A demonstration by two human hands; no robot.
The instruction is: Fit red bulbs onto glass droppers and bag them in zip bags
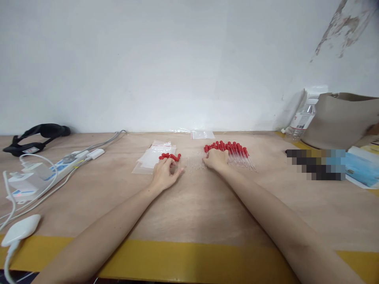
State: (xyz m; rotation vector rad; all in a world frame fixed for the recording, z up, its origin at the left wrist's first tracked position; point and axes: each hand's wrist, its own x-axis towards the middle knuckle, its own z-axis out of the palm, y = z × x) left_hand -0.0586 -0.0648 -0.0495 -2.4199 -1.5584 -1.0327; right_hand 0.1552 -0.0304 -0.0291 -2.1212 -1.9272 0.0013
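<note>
My left hand (166, 174) rests on the table beside a few loose red rubber bulbs (166, 156). Its fingers are curled, and a gap shows between thumb and forefinger, close to a thin glass tube. Thin clear glass tubes (194, 163) lie side by side between my hands. My right hand (216, 158) reaches over the right end of these tubes with its fingertips drawn together; what they pinch is hidden. Just beyond and to its right lies a row of glass droppers (240, 154) with red bulbs pointing toward the wall.
Clear zip bags (156, 154) lie behind my left hand, another bag (203, 135) by the wall. On the left are a power strip (63, 167) with chargers and cables and a black strap (38, 138). A plastic bottle (302, 119) and a grey-brown container (337, 120) stand right.
</note>
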